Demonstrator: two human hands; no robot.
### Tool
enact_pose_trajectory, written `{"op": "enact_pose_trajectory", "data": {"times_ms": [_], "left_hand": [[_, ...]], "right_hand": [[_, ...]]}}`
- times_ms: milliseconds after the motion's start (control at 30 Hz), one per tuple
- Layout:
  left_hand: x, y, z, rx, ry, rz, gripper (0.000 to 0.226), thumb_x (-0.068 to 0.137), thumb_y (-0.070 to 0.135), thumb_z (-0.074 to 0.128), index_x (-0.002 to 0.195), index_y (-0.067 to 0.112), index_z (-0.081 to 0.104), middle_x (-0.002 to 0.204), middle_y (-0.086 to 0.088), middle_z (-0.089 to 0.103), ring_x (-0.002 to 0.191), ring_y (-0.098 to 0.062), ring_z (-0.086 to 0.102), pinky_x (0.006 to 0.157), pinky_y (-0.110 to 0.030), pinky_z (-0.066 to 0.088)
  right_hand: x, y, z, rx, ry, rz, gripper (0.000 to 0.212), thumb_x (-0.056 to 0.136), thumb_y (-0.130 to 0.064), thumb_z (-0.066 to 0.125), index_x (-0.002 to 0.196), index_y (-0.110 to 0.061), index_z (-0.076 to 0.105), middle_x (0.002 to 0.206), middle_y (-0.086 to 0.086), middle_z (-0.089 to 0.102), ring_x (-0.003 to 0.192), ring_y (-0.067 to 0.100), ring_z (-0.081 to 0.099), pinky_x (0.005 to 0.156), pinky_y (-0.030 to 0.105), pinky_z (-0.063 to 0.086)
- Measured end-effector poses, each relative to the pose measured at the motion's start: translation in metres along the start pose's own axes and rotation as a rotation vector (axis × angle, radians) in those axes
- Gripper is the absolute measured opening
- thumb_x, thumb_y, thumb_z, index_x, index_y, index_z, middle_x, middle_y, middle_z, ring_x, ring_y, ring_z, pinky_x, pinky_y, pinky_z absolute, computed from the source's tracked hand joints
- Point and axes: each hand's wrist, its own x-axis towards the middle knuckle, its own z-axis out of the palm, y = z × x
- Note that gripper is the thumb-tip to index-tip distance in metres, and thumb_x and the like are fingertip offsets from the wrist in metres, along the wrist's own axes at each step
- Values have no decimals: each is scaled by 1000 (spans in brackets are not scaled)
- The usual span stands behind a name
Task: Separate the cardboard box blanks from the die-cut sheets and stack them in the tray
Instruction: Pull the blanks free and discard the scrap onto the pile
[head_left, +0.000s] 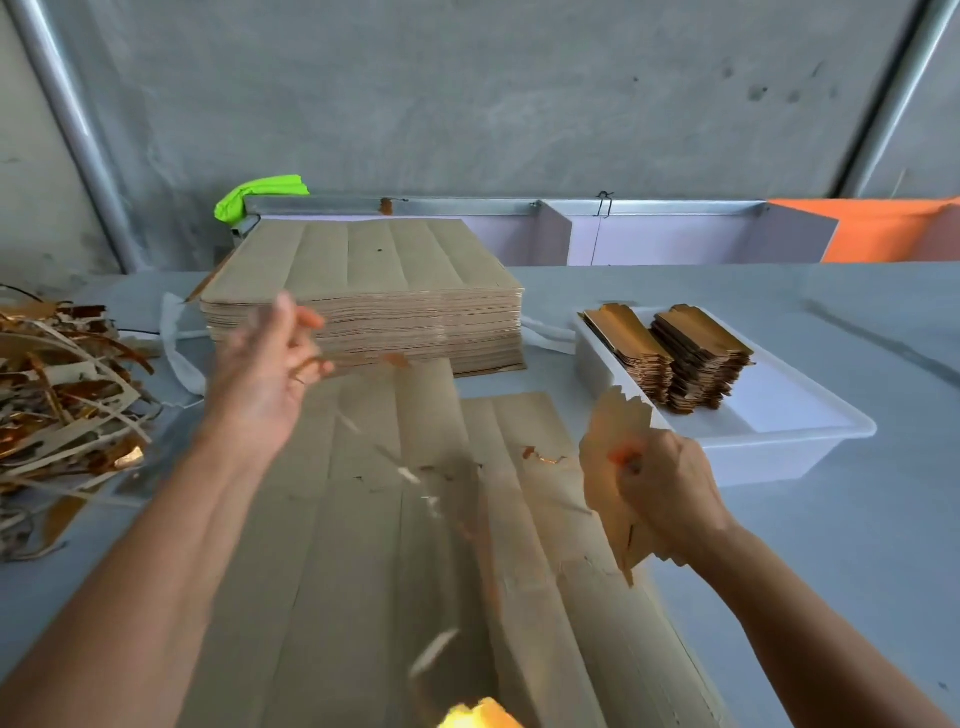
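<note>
On the grey counter, a die-cut sheet is laid flat in front of a tall stack of sheets. A bundle of box blanks is gripped by the right hand, fingers curled tight round it, just beside the white tray. Two piles of blanks are held in the tray. A blurred scrap strip is pinched by the left hand, thumb and fingers closed on it, above the sheet. Scrap strips are heaped at the left
</note>
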Motion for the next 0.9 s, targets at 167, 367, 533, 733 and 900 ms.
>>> {"op": "enact_pose_trajectory", "data": {"times_ms": [167, 367, 533, 733, 900], "left_hand": [[-8, 4, -39, 60, 102, 21, 35, 90, 40, 54, 63, 21, 63, 54, 14, 48, 45, 2, 45, 46, -14, 44], [-40, -20, -11, 49, 7, -94, 33, 82, 38, 53, 59, 17, 64, 47, 10, 41, 46, -2, 46, 58, -23, 56], [-55, -34, -18, 53, 93, -156, 32, 88, 32, 52, 64, 13, 62, 49, 8, 42, 49, -5, 50, 57, -23, 55], [-60, -52, -24, 1001, -194, -121, 43, 69, 21, 83, 109, 21, 67, 81, 6, 65, 79, -12, 61, 71, -13, 46], [-47, -59, 16, 778, -604, -50, 107, 47, 27, 93, 133, 49, 33, 120, 29, 57, 115, 10, 51, 98, -16, 41]], "right_hand": [[-13, -32, 5, 156, -114, -60, 43, 96, -34, 47, 84, 2, 69, 84, 20, 66, 78, 32, 63, 75, 40, 51], [-29, -85, 24, 48, -265, -183, 70, 83, -72, 30, 72, -8, 57, 67, 7, 58, 64, 22, 57, 65, 35, 52], [-6, -108, 44, -54, -354, -203, 38, 82, -52, 59, 73, -16, 51, 73, 0, 50, 76, 20, 51, 58, 28, 36], [3, -104, 49, 169, -213, -229, 31, 76, -4, 59, 53, -12, 40, 58, 1, 39, 64, 18, 43, 47, 21, 32], [-15, -84, 41, 648, -20, -249, 38, 76, -8, 70, 49, -14, 44, 47, -2, 42, 46, 10, 36, 44, 22, 35]]}}
